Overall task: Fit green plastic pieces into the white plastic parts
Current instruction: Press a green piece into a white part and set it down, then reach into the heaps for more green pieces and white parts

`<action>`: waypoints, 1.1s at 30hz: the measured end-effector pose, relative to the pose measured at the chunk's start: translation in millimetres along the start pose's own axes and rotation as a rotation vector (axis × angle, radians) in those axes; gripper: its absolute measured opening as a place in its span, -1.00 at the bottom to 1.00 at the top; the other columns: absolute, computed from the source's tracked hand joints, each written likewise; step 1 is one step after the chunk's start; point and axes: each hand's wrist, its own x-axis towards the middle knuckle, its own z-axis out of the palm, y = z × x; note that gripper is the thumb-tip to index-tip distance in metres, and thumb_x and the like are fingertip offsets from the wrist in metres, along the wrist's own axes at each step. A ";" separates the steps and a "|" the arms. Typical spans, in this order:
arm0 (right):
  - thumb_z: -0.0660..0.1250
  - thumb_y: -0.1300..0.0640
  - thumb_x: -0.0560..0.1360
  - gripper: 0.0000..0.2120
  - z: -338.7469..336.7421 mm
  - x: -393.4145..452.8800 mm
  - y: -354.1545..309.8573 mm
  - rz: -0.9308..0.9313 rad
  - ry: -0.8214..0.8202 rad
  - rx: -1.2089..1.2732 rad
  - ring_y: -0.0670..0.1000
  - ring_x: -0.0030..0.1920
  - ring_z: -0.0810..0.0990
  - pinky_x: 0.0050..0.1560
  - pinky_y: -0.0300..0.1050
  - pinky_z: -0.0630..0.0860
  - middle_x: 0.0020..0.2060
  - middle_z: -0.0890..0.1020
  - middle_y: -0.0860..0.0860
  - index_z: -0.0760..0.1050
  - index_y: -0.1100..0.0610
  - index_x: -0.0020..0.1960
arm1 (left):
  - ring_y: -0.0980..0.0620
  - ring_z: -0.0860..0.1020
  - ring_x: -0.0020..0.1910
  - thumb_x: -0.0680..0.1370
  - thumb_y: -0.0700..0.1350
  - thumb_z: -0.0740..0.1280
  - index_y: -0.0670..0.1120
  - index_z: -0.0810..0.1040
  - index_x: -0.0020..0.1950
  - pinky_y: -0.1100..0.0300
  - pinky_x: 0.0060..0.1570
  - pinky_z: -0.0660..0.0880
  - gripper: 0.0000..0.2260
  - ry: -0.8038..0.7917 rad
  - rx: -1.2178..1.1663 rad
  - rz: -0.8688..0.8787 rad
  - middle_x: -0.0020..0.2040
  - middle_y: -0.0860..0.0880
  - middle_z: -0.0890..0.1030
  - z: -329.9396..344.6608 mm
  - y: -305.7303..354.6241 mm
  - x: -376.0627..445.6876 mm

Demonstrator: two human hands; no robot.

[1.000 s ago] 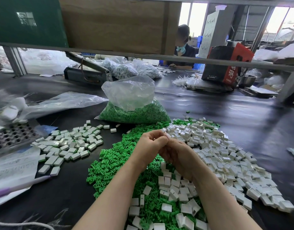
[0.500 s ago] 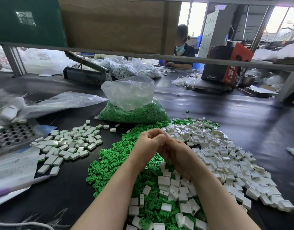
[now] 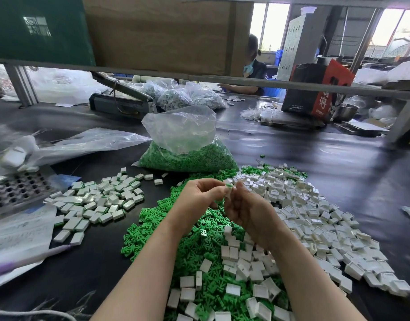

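Above the black table (image 3: 338, 172), your left hand (image 3: 197, 198) and right hand (image 3: 248, 209) pinch a white part (image 3: 228, 193) with a green piece (image 3: 228, 186) half-seated; next, press it home.

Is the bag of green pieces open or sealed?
Open: the bag has its mouth gaping upward, unsealed, with green pieces filling the bottom.

Smooth matt white plastic parts (image 3: 315, 218) and bright green plastic pieces (image 3: 153, 228) lie heaped on a dark, faintly glossy worktop (image 3: 327, 163). A crinkled clear plastic bag (image 3: 181, 133) shines. A brown cardboard panel (image 3: 157, 33) looks matt.
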 end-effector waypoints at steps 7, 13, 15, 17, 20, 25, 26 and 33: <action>0.22 0.00 0.59 -0.68 -7.2 1.7 -1.2 -0.155 0.239 -0.189 -0.07 -0.45 0.38 -0.41 -0.28 0.33 -0.47 0.49 -0.01 0.49 0.16 -0.25 | 0.16 0.65 -0.22 0.45 -0.08 0.50 0.01 0.67 -0.13 0.25 -0.16 0.52 -0.95 0.262 0.245 -0.065 -0.21 0.05 0.71 -54.3 3.4 0.0; 0.23 0.16 0.62 -0.72 -15.4 6.9 -2.5 -0.283 0.520 -0.455 -0.04 -0.42 0.41 -0.42 -0.31 0.38 -0.43 0.50 0.02 0.49 0.16 -0.25 | -0.04 0.57 -0.22 0.45 0.03 0.49 0.03 0.60 -0.20 0.15 -0.22 0.41 -0.86 0.654 0.887 -0.216 -0.28 0.05 0.61 -103.6 -12.5 -12.8; 0.26 0.16 0.61 -0.74 -19.3 7.6 0.0 -0.286 0.560 -0.658 -0.05 -0.44 0.41 -0.49 -0.38 0.33 -0.43 0.51 0.01 0.47 0.13 -0.27 | -0.13 0.57 -0.09 0.47 0.05 0.47 0.01 0.62 -0.12 0.11 -0.16 0.42 -0.87 0.731 1.033 -0.322 -0.20 -0.02 0.63 -110.9 -16.0 -15.3; 0.31 0.15 0.58 -0.77 -23.0 8.2 3.1 -0.249 0.579 -0.870 -0.09 -0.42 0.46 -0.45 -0.37 0.37 -0.41 0.52 -0.04 0.46 0.08 -0.25 | -0.20 0.55 0.05 0.49 0.04 0.42 -0.01 0.64 -0.01 0.06 -0.04 0.45 -0.84 0.768 1.157 -0.402 -0.05 -0.09 0.66 -114.2 -18.8 -15.5; 0.33 0.15 0.57 -0.92 -25.9 8.0 6.8 -0.183 0.585 -1.078 -0.06 -0.25 0.57 -0.19 -0.18 0.58 -0.29 0.58 -0.08 0.51 0.05 -0.11 | -0.23 0.51 0.14 0.51 0.01 0.37 -0.03 0.63 0.09 0.03 0.04 0.43 -0.79 0.792 1.256 -0.472 0.06 -0.14 0.63 -115.5 -20.0 -14.8; 0.27 0.03 0.58 -0.81 -25.3 4.7 13.5 -0.162 0.582 -1.454 -0.05 0.00 0.48 0.20 -0.13 0.37 0.02 0.64 -0.06 0.55 0.04 0.14 | -0.22 0.53 0.10 0.49 -0.04 0.34 -0.05 0.64 0.13 0.05 0.01 0.42 -0.75 0.766 1.321 -0.414 0.05 -0.16 0.63 -107.2 -15.8 -12.2; 0.27 0.00 0.58 -0.80 -24.0 4.4 12.8 -0.175 0.568 -1.453 -0.07 -0.02 0.47 0.21 -0.14 0.35 0.02 0.64 -0.07 0.56 0.03 0.13 | -0.22 0.54 0.08 0.50 -0.03 0.35 -0.05 0.64 0.12 0.05 -0.01 0.43 -0.76 0.760 1.300 -0.360 0.03 -0.15 0.64 -103.1 -13.7 -10.9; 0.29 -0.08 0.56 -0.70 -18.0 3.9 13.3 -0.190 0.576 -1.516 0.00 0.18 0.43 0.23 -0.11 0.34 0.14 0.59 -0.05 0.53 0.00 0.25 | 0.05 0.56 -0.18 0.51 -0.02 0.39 0.04 0.65 -0.04 0.16 -0.22 0.44 -0.92 0.517 0.989 -0.065 -0.16 0.08 0.65 -60.4 -3.7 0.5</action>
